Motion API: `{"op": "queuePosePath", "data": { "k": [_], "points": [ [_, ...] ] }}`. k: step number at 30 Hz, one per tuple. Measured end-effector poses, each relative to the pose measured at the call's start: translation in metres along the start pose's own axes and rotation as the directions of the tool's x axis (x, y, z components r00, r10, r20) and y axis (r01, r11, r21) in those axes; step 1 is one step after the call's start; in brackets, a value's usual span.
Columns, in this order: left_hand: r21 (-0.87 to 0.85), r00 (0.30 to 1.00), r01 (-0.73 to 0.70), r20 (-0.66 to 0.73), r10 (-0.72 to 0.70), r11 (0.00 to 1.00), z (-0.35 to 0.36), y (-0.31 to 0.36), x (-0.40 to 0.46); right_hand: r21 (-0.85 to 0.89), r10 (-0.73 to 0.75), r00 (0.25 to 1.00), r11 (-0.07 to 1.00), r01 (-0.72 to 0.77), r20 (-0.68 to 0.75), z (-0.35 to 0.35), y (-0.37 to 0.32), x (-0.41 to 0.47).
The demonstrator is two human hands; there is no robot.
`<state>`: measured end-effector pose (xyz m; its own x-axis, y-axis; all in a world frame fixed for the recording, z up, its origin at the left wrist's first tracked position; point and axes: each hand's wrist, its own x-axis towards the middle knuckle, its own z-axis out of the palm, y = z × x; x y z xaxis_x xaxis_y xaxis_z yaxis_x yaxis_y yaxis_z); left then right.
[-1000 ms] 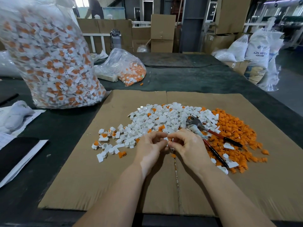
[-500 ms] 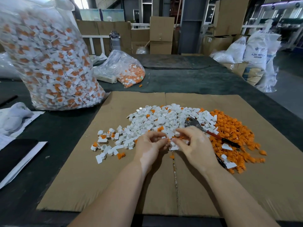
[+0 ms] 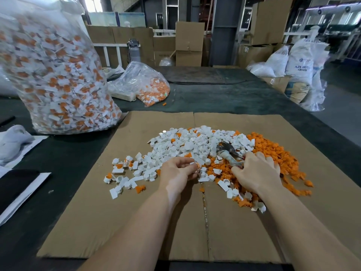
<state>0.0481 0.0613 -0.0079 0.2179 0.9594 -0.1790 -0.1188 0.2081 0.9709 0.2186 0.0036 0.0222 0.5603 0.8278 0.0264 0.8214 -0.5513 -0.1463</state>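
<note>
Fingertips (image 3: 188,168) of the left hand (image 3: 175,174) pinched a small orange-and-white piece (image 3: 197,165) at the near edge of the white heap (image 3: 187,144). Beside it, the right hand (image 3: 256,173) covered the handles of the pliers (image 3: 227,152) on the orange heap (image 3: 279,153); whether it gripped them was hidden.

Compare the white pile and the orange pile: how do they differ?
The white pile spreads left and centre; the orange pile lies right. The white pile holds stray orange bits; the orange pile holds few white ones. The left hand is at the white pile's edge, the right hand over the orange pile. Both lie on cardboard.
</note>
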Motion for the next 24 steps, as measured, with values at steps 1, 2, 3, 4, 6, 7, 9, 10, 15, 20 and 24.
{"op": "queuePosePath", "data": {
  "k": [1, 2, 3, 4, 6, 7, 9, 10, 15, 20, 24],
  "points": [
    [-0.02, 1.0, 0.005, 0.002, -0.005, 1.0, 0.001, 0.001, 0.0, -0.009, -0.021, 0.999, 1.0, 0.021, -0.037, -0.002, 0.0, -0.002],
    [-0.039, 1.0, 0.01, 0.004, -0.01, 0.999, 0.001, 0.003, 0.0, -0.008, -0.045, 0.997, 0.999, 0.045, -0.066, -0.004, -0.002, -0.004],
    [-0.054, 1.0, 0.014, 0.001, -0.014, 0.998, 0.002, 0.004, 0.0, 0.016, -0.07, 0.994, 0.997, 0.072, -0.081, -0.007, -0.004, -0.007],
    [-0.07, 1.0, 0.016, -0.003, -0.017, 0.997, 0.002, 0.006, 0.001, 0.064, -0.099, 0.992, 0.992, 0.104, -0.079, -0.01, -0.006, -0.011],
    [-0.111, 1.0, 0.022, -0.006, -0.023, 0.994, 0.003, 0.009, 0.001, 0.185, -0.171, 0.985, 0.967, 0.173, -0.024, -0.016, -0.014, -0.018],
    [-0.125, 1.0, 0.025, -0.008, -0.026, 0.992, 0.003, 0.011, 0.001, 0.251, -0.208, 0.978, 0.948, 0.195, 0.029, -0.019, -0.018, -0.022],
    [-0.136, 0.999, 0.031, -0.018, -0.034, 0.99, 0.003, 0.012, 0.002, 0.408, -0.274, 0.95, 0.892, 0.194, 0.148, -0.023, -0.025, -0.03],
    [-0.142, 0.999, 0.033, -0.026, -0.037, 0.989, 0.002, 0.013, 0.002, 0.478, -0.308, 0.932, 0.859, 0.185, 0.193, -0.023, -0.028, -0.034],
    [-0.14, 0.997, 0.036, -0.064, -0.046, 0.989, 0.001, 0.017, 0.003, 0.636, -0.369, 0.867, 0.767, 0.082, 0.334, -0.022, -0.033, -0.041],
    [-0.129, 0.991, 0.026, -0.125, -0.042, 0.991, -0.002, 0.016, 0.009, 0.699, -0.386, 0.803, 0.713, -0.053, 0.455, -0.023, -0.03, -0.039],
    [-0.198, 0.986, 0.045, -0.148, -0.076, 0.979, -0.002, 0.01, 0.014, 0.682, -0.423, 0.765, 0.731, -0.03, 0.486, -0.023, -0.032, -0.039]
  ]
}}
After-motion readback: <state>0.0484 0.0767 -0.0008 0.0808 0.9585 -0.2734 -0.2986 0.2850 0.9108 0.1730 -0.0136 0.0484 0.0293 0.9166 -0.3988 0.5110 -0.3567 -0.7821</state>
